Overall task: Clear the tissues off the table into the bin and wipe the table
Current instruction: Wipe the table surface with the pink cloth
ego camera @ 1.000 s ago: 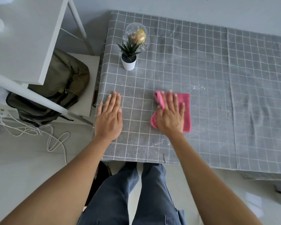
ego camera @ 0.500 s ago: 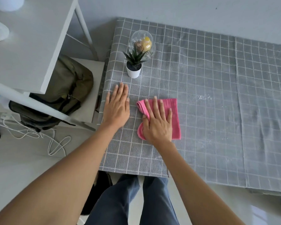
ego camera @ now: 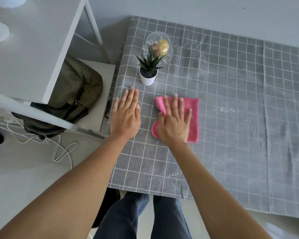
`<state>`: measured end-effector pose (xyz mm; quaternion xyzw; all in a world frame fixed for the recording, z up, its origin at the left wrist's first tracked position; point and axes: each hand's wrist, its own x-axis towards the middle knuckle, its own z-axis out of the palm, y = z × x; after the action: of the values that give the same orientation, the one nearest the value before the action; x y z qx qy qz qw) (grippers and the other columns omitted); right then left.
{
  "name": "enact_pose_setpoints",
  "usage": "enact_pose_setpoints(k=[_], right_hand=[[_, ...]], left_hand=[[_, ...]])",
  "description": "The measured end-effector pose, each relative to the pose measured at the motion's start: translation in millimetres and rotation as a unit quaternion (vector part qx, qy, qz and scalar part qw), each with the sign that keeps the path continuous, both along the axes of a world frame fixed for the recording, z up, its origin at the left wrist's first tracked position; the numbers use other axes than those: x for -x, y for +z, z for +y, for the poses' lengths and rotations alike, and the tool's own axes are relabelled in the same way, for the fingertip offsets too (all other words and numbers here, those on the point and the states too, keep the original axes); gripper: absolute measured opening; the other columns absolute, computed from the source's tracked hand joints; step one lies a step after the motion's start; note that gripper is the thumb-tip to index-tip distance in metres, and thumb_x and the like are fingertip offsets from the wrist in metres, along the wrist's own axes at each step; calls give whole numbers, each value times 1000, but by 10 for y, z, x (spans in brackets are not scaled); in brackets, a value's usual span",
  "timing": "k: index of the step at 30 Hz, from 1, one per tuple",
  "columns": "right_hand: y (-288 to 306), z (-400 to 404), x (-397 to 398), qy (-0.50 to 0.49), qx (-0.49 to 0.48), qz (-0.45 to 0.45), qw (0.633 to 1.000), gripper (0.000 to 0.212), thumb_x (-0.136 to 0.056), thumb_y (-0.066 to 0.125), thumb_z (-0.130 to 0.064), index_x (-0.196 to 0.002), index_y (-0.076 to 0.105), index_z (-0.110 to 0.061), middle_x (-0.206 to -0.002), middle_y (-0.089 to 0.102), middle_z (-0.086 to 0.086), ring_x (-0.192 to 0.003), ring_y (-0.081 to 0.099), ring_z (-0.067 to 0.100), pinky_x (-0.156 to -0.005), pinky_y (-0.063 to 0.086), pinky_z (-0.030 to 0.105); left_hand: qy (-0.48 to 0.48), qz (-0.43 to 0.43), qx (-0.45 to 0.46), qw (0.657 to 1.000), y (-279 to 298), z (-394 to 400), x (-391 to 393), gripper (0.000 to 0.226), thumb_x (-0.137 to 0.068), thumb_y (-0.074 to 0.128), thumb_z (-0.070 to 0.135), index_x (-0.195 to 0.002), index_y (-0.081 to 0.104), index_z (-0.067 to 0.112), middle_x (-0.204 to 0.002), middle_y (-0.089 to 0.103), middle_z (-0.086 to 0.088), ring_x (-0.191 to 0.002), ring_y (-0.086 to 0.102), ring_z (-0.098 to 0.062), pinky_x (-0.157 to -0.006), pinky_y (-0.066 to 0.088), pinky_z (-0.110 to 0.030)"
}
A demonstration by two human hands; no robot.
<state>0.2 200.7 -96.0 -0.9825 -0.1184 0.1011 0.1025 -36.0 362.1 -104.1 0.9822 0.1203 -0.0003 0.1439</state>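
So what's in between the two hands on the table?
Nothing but bare grey checked tablecloth. In the head view, the left hand lies flat on it and the right hand presses the pink cloth; the cloth's bunched edge pokes toward the gap.

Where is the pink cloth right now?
The pink cloth lies flat on the grey checked tablecloth, under the right hand, nearer than the small potted plant.

right hand (ego camera: pixel 175 125) flat on pink cloth (ego camera: pixel 192 118) | left hand (ego camera: pixel 126 114) flat on table (ego camera: pixel 231 83)
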Motion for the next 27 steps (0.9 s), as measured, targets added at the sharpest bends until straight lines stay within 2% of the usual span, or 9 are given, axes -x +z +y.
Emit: enact_pose_setpoints(k=[3,6,9,14,16,18,23,25,27], right_hand=[[4,136,72,39,-32,1,999,58,-95,9,-43,-151,-6,-35,-157,-17,-8,-143,-21,11,-116,-16,47],[-9,-82,-33,45,-35,-5,998,57,-97,11,-42,-152,-4,-35,-160,-12,-7,-145,-17,13,-117,-13,47],[-12,-366,-224,-28,-11,-4,1000,55,-99,12,-42,-146,-16,-34,-159,-16,-3,-144,-20,16,-117,-12,47],[-6,-340,-248,-111,-17,2,994,58,-97,15,-42,-151,-5,-33,-160,-14,-2,-146,-17,16,-116,-16,47],[1,-170,-161,-86,-1,2,996,59,-96,10,-45,-150,-11,-35,-159,-19,-2,-145,-20,17,-114,-18,47],[5,12,-20,-18,3,-2,1000,59,-95,6,-47,-149,-15,-36,-156,-24,-3,-143,-24,18,-112,-20,46],[3,55,73,88,-27,-6,996,55,-98,9,-44,-151,-6,-36,-160,-12,-6,-146,-16,14,-116,-15,44],[-11,-123,-88,80,-6,-17,997,55,-99,8,-44,-150,-10,-35,-159,-16,-5,-145,-17,16,-117,-13,45],[-17,-307,-336,6,15,-10,1000,56,-99,6,-44,-150,-15,-32,-158,-20,-4,-144,-20,16,-118,-9,49]], left_hand=[[-4,3,-4,1000,15,1,4,55,-101,11,32,-154,5,20,-162,2,4,-149,-1,-11,-122,1,-37],[-3,-1,7,1000,13,2,2,53,-103,14,31,-154,5,19,-162,3,4,-149,-1,-11,-122,0,-36],[0,3,7,1000,15,-1,9,53,-103,14,30,-154,3,19,-162,1,4,-149,-3,-11,-122,0,-37],[6,2,5,1000,6,0,6,53,-103,14,30,-154,2,20,-162,0,4,-149,-3,-11,-122,3,-39],[7,-1,5,1000,3,-1,3,54,-103,15,30,-154,3,20,-162,1,4,-149,-1,-11,-122,4,-39],[6,-6,8,1000,2,-6,3,54,-103,18,29,-154,5,19,-162,3,4,-149,0,-11,-122,4,-39],[1,-9,13,1000,13,-5,0,53,-103,18,29,-154,7,19,-162,4,4,-149,0,-11,-122,4,-39],[1,-9,15,1000,9,-1,0,53,-103,16,29,-154,5,20,-162,3,4,-149,-1,-11,-122,3,-39],[4,-7,11,1000,0,0,1,53,-103,15,30,-154,3,21,-162,1,4,-149,-2,-11,-122,3,-39]])
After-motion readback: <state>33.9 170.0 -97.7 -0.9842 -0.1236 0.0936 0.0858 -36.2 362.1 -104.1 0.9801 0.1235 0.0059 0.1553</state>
